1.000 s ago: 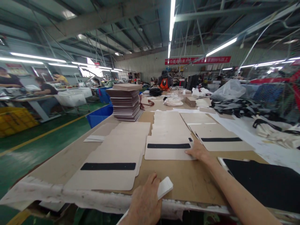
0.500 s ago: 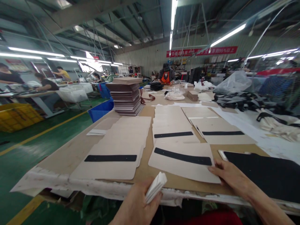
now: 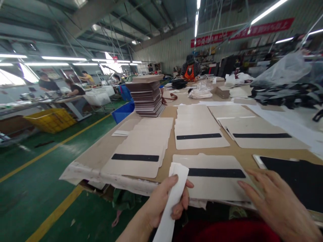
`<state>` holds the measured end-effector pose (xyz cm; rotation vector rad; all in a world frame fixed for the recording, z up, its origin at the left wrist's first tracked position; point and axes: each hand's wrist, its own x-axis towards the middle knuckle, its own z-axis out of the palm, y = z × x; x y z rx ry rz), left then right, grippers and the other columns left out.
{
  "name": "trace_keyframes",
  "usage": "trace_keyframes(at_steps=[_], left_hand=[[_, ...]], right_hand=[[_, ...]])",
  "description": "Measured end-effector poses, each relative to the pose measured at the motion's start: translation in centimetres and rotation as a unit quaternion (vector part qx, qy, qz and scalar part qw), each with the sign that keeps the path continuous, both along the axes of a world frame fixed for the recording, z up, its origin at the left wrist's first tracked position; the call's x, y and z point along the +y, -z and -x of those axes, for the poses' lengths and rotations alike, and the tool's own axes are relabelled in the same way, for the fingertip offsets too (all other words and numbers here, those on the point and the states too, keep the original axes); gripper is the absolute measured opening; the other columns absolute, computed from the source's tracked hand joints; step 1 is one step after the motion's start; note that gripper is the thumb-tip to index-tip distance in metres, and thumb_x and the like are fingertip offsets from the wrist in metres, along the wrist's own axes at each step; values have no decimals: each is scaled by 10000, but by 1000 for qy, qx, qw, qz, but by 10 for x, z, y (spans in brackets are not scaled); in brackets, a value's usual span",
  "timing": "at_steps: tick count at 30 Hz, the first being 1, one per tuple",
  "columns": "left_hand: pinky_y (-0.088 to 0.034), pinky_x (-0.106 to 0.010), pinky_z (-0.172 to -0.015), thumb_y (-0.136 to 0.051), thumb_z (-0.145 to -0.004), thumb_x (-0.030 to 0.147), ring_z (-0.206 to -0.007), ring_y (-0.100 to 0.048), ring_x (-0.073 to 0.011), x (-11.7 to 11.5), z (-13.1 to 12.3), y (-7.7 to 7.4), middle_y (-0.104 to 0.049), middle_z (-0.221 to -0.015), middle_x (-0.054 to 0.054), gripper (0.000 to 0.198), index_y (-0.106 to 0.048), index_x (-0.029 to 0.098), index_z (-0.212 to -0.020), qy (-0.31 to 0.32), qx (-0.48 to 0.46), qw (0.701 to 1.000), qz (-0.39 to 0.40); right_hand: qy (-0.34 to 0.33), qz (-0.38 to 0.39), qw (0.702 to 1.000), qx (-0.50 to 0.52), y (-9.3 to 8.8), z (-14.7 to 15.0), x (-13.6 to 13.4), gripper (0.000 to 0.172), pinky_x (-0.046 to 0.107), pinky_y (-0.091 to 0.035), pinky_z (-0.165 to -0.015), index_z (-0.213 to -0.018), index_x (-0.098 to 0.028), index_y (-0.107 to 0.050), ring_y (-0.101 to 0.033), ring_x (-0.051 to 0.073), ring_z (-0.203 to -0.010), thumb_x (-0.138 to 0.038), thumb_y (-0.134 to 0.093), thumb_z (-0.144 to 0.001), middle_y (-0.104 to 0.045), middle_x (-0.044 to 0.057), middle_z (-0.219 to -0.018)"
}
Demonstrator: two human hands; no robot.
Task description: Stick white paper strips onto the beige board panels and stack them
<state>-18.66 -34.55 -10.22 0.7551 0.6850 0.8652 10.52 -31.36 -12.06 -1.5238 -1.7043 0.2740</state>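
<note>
Gripping white strips (image 3: 177, 186), the left hand (image 3: 161, 203) has risen; the spread right hand (image 3: 277, 205) has squared the striped card (image 3: 214, 188).

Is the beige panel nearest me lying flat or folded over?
Flat: the beige panel lies spread on the table, its black strip fully showing.

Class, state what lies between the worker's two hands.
Head view: a beige panel with a black stripe lies between them. The left hand grips white strips at its left end; the right hand is at its right end.
</note>
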Motion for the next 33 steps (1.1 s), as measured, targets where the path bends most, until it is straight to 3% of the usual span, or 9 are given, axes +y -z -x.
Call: trace_keyframes(at_steps=[4,7,11,15,17,20,23,28,33], left_hand=[[-245,-165,-312,-398,-885,523,-333,-339,-46,3,-9,1,-560,-601,-12,478,-613,111,-997,31,-57,998,23],[-245,-185,-308,-347,-891,563,-298,-339,-55,2,-14,2,-501,-489,-3,574,-641,76,-818,62,-34,997,11],[-214,-197,-311,-314,-884,620,-282,-333,-60,-1,-18,3,-398,-363,7,688,-616,67,-607,56,20,998,9],[-245,-184,-308,-429,-851,603,-302,-376,-58,0,-21,5,-521,-458,-15,583,-649,81,-713,-9,3,1000,26],[-251,-178,-309,-447,-846,591,-306,-383,-58,2,-22,6,-531,-468,-14,559,-653,86,-726,-23,0,999,27],[-224,-183,-306,-450,-850,571,-288,-369,-63,4,-23,4,-466,-382,-8,573,-637,72,-639,-5,29,1000,0],[-209,-182,-308,-529,-818,532,-282,-362,-58,3,-26,-4,-477,-374,-12,514,-641,65,-635,-22,73,997,-33],[-293,-154,-333,-531,-822,573,-349,-459,-62,-6,-29,-12,-587,-519,-46,525,-645,76,-695,11,130,989,-71],[-440,-195,-462,-560,-803,590,-557,-610,-128,-16,-10,-9,-658,-763,-56,482,-572,135,-961,73,207,974,-58]], right_hand=[[-131,110,982,84,-17,55,-20,470,335,-559,-709,-1266,-299,-551,-634,199,-815,-486,-549,-836,-634,68,-1117],[-233,136,952,146,-29,87,-27,439,288,-557,-770,-1335,-276,-496,-648,168,-861,-413,-477,-919,-649,50,-1079],[-236,54,962,124,-31,102,-32,431,298,-550,-827,-1339,-229,-500,-638,191,-964,-347,-483,-925,-653,78,-1114],[-192,-52,974,106,-27,105,-36,445,367,-531,-896,-1323,-230,-521,-596,242,-1083,-296,-547,-884,-594,107,-1245],[-186,-64,969,148,-27,106,-38,313,359,-533,-877,-1179,-252,-625,-604,243,-1057,-272,-567,-871,-601,95,-1200],[-229,32,925,302,-28,111,-40,135,284,-545,-692,-826,-240,-657,-636,176,-780,-282,-550,-896,-611,38,-880],[-241,133,862,426,-26,116,-41,158,248,-498,-592,-820,-229,-628,-565,128,-627,-333,-547,-907,-527,-11,-743],[-225,189,851,436,-17,117,-42,193,239,-476,-622,-777,-205,-688,-557,137,-708,-390,-659,-823,-568,17,-848],[-135,219,747,613,-22,79,-28,214,307,-534,-764,-908,-249,-695,-624,188,-834,-403,-716,-761,-668,21,-857]])
